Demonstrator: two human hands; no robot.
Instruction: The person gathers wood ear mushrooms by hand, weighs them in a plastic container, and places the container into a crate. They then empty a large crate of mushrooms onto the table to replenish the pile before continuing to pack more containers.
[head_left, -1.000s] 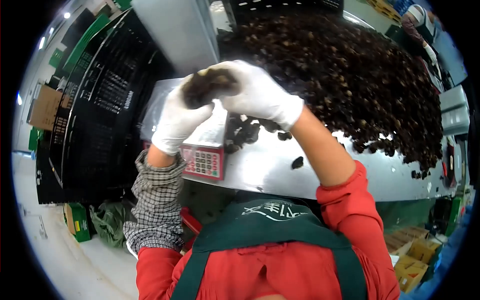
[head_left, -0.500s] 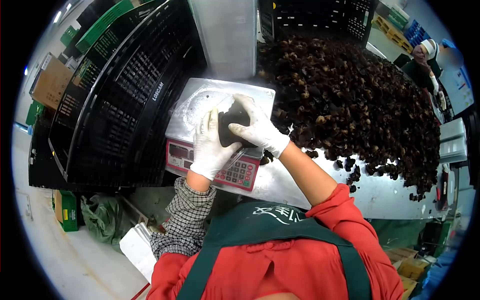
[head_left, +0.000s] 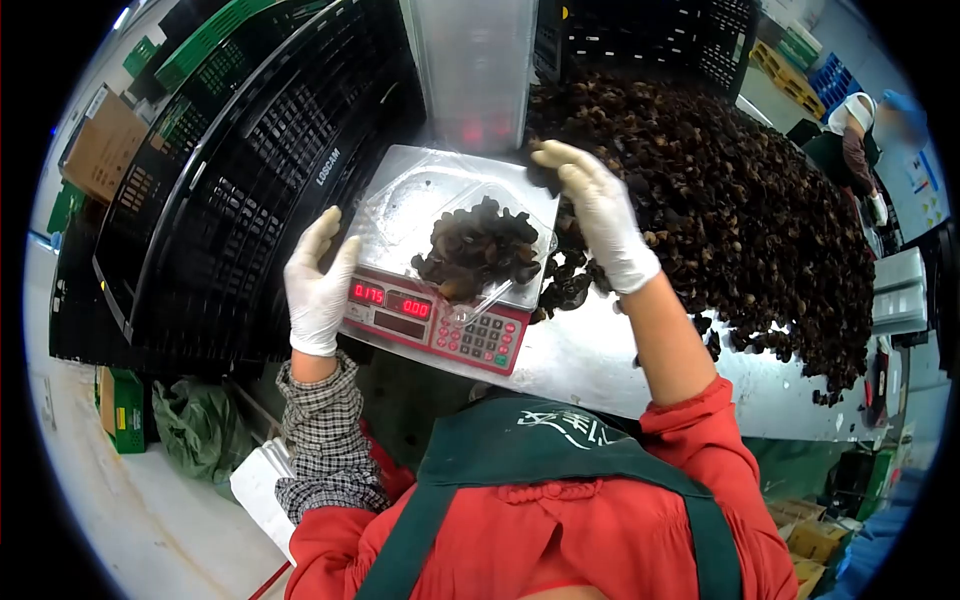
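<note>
A loose heap of dark brown wood ear mushrooms [head_left: 478, 248] lies in a clear plastic tray [head_left: 545, 242] on the metal plate of a red and silver digital scale [head_left: 432, 335]. Red digits on its display show 0.175 and 0.00. Left of the scale, my left hand [head_left: 322, 285] in a white glove is open, thumb and fingers apart, holding nothing. My right hand [head_left: 597, 210], also gloved, is above the plate's right edge with a dark piece of wood ear mushroom [head_left: 543, 178] at its fingertips; the hand is slightly blurred.
A big pile of wood ear mushrooms [head_left: 730, 220] covers the metal table [head_left: 590, 350] on the right. Black crates [head_left: 270, 170] stand on the left. A translucent plastic container [head_left: 478, 80] rises behind the scale. Another person [head_left: 848, 150] works at the far right.
Both hands have come off the mushrooms on the scale and moved apart, left hand leftward, right hand to the right. The heap and lit display are now uncovered.
</note>
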